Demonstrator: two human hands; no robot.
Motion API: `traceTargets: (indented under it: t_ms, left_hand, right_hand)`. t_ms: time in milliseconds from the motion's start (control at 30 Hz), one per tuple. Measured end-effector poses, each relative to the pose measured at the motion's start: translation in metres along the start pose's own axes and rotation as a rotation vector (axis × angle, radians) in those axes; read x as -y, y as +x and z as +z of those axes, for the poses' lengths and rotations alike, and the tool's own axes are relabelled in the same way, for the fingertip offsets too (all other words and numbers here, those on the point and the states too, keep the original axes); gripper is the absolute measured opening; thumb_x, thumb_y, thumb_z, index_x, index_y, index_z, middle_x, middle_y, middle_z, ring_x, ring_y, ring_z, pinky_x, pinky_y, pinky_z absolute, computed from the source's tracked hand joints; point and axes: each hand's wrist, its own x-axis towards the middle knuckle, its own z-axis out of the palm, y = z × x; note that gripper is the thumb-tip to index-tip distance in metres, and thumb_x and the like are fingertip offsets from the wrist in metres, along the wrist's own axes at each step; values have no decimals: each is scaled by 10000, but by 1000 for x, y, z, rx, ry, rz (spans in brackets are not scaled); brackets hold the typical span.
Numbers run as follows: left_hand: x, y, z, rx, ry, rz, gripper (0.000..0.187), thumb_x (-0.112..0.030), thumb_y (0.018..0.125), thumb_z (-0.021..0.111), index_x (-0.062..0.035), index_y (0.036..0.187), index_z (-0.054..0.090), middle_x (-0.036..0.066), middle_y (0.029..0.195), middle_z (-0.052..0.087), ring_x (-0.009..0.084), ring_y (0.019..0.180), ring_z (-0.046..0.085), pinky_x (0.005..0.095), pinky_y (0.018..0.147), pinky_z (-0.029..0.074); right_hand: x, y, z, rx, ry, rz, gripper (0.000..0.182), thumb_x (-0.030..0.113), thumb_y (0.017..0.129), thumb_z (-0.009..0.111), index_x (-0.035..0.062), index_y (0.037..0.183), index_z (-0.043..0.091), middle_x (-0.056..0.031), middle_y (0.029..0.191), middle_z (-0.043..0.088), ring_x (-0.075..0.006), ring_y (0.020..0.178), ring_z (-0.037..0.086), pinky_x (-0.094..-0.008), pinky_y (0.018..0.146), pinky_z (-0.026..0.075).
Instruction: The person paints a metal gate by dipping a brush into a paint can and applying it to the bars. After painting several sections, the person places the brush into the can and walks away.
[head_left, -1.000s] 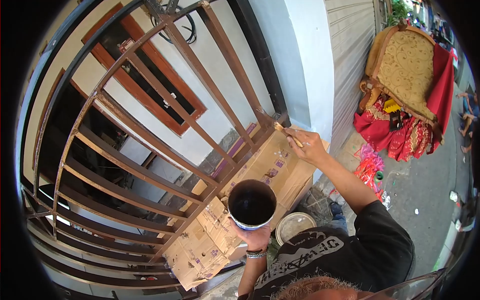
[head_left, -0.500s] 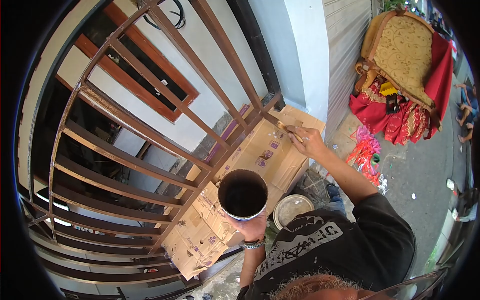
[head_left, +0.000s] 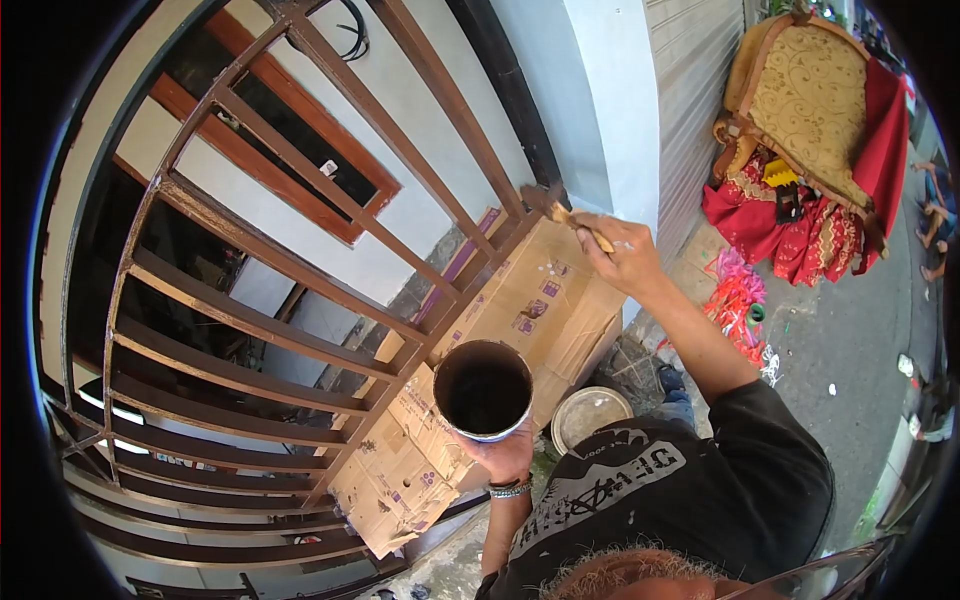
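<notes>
My right hand is closed round the wooden handle of a paintbrush. The dark bristles are at the lower corner of the brown metal railing, by the black post; whether they touch it cannot be told. My left hand holds a paint can from below, its open top facing up. The can's inside looks dark. Flattened cardboard with purple print lies beneath the railing's edge, behind the can.
A round pale lid or bucket stands right of the can. A gold upholstered chair with red cloth and pink plastic strips are at the upper right. Distant people appear at the right edge.
My right hand has moved slightly up with the brush, whose bristles have shifted from above the cardboard to the railing's corner by the black post. My left hand and the can stay nearly still.
</notes>
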Motion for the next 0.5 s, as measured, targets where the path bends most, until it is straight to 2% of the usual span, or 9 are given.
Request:
traceTargets:
  t_ms: [67,100,167,267,367,467,500]
  left_hand:
    - [-1,0,0,-37,30,10,799,-746,885,480,-243,1501,407,41,1514,451,278,1362,461,526,1063,441]
    - [-2,0,1,-64,38,15,801,-747,877,492,-234,1489,422,47,1491,474,282,1325,491,514,1025,465]
    - [1,-1,5,-153,22,26,802,-743,852,538,-196,1437,483,70,1392,571,298,1176,614,466,876,558]
    - [2,2,-11,-41,44,-17,810,-749,884,483,-248,1514,392,36,1535,433,278,1393,438,542,1093,427]
    - [1,3,-8,-24,10,-30,808,-743,883,492,-245,1512,395,40,1529,441,281,1390,442,545,1093,426]
    - [-1,3,-8,-17,-6,-43,805,-742,885,491,-244,1510,397,40,1532,439,281,1391,440,547,1093,424]
    - [0,3,-8,-21,-1,-42,805,-742,885,491,-243,1510,397,41,1531,440,282,1391,441,546,1092,425]
  right_hand:
    - [-20,-25,15,133,-129,56,149,112,882,684,31,1004,709,-128,778,722,-285,598,672,-333,548,541]
    - [-21,-26,21,127,-89,130,154,117,893,679,21,1010,708,-120,751,714,-261,588,669,-326,547,538]
    - [-22,-16,35,117,-16,277,169,128,917,668,1,1021,706,-103,697,696,-214,568,663,-313,544,533]
    - [2,14,36,-36,481,590,203,155,965,638,-13,1060,702,-62,658,656,-130,573,633,-294,556,524]
    - [4,13,18,-114,411,501,225,177,988,628,-3,1102,698,-28,670,634,-77,608,602,-277,572,522]
    - [-1,-19,23,-219,497,548,211,151,977,638,9,1123,693,-62,721,671,-103,625,626,-278,596,531]
    - [-9,-36,35,-187,437,498,208,136,967,646,12,1128,691,-79,750,685,-127,638,646,-286,605,538]
